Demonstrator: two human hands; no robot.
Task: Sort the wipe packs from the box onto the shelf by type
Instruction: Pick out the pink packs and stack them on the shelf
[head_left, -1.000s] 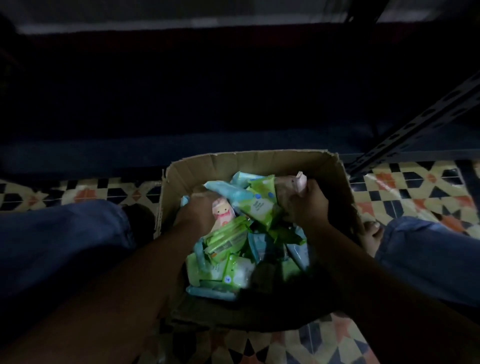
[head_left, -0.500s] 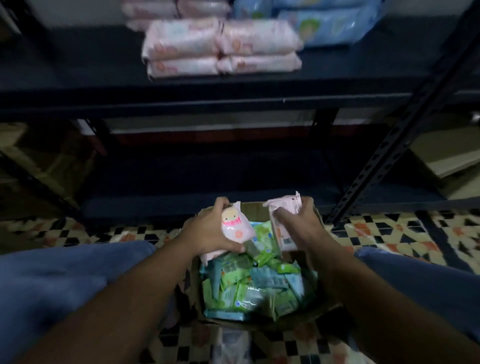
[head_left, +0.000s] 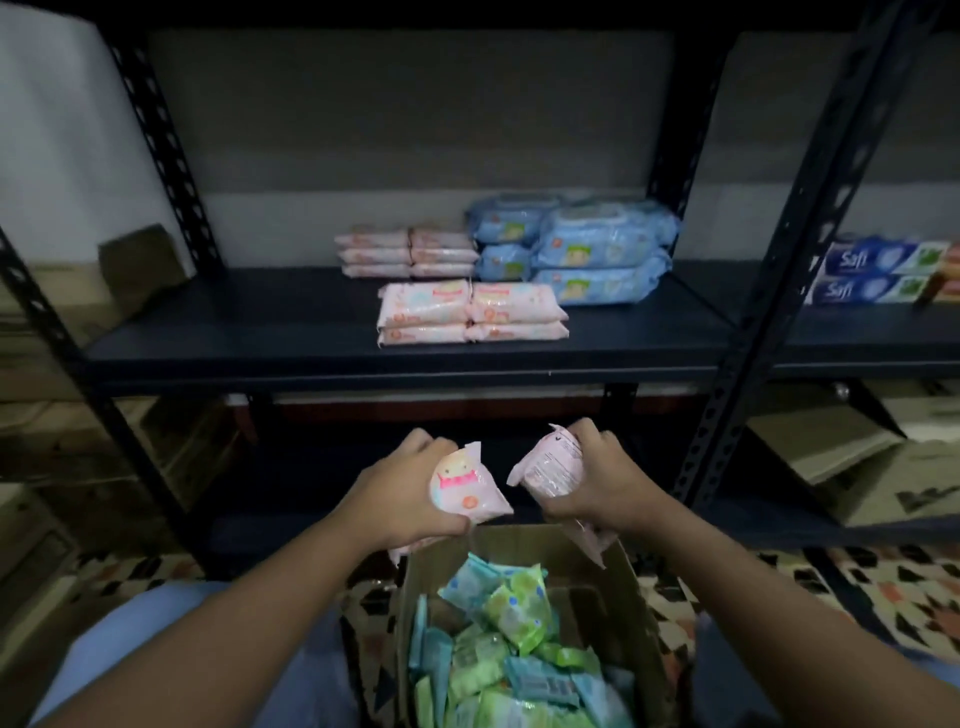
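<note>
Pink soft-film wipe packs: one with cartoon print (head_left: 464, 491) gripped in left hand (head_left: 402, 496), one showing its label back (head_left: 550, 467) gripped in right hand (head_left: 602, 480), both above cardboard box (head_left: 631, 597). Shelf (head_left: 260, 332) holds pink stacks (head_left: 470, 312) and blue packs (head_left: 597, 249); crinkly green and blue packs (head_left: 514, 639) remain boxed, so roughly midway.

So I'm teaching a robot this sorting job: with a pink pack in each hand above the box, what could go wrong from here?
1. The left hand grips its pink pack partly; it could drop into the box.
2. The front pink stack sits near the shelf edge; adding packs may topple it.
3. Dim light could cause mis-sorting beside the blue packs.
</note>
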